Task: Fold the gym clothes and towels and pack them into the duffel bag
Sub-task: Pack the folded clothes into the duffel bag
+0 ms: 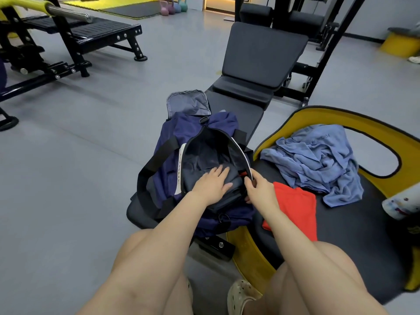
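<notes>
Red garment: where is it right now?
In the head view, the red garment lies right of the duffel bag, beside the right hand, nearer than the blue towel.

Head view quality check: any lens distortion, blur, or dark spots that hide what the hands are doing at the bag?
Head view: wide-angle bending at the edges, even indoor light, no glare. Left hand and right hand are sharp. The duffel bag interior is dark, so the folded garment shows little detail.
</notes>
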`<act>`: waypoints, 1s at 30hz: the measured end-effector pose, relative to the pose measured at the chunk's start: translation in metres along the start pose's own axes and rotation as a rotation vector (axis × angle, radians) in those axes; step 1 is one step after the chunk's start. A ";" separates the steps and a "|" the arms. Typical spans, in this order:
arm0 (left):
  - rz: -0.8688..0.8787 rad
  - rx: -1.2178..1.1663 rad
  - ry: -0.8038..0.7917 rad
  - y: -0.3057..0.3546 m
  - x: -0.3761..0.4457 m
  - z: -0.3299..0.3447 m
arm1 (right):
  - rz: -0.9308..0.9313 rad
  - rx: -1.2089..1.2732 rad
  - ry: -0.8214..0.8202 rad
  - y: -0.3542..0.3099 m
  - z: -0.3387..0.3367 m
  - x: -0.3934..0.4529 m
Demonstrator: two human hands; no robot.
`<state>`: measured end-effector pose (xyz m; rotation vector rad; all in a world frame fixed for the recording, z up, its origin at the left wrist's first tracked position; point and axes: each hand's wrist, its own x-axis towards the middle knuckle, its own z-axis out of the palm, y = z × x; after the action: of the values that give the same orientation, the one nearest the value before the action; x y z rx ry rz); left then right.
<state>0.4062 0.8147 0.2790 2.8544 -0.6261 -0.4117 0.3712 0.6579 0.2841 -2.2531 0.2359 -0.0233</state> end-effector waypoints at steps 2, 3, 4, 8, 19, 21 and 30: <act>-0.002 0.033 -0.021 0.001 0.002 0.008 | -0.005 0.023 -0.019 -0.001 -0.002 -0.001; 0.001 0.064 -0.014 0.004 0.001 0.011 | -0.004 0.035 -0.021 -0.003 -0.003 -0.002; -0.002 0.076 0.003 0.006 0.000 0.012 | -0.001 0.046 -0.023 -0.004 -0.003 -0.001; -0.086 0.028 0.046 0.014 -0.005 0.006 | 0.018 0.098 -0.023 -0.010 -0.005 -0.001; 0.221 -0.258 -0.177 -0.004 -0.031 0.007 | -0.075 0.176 -0.003 -0.039 -0.020 0.000; 0.167 -0.394 0.018 -0.005 -0.031 0.001 | -0.057 0.193 0.001 -0.038 -0.019 0.001; 0.154 0.330 -0.207 -0.010 -0.025 0.022 | -0.032 0.200 0.015 -0.026 -0.009 -0.001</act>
<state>0.3811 0.8315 0.2616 3.0616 -1.0327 -0.6364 0.3741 0.6677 0.3098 -2.0582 0.1964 -0.0779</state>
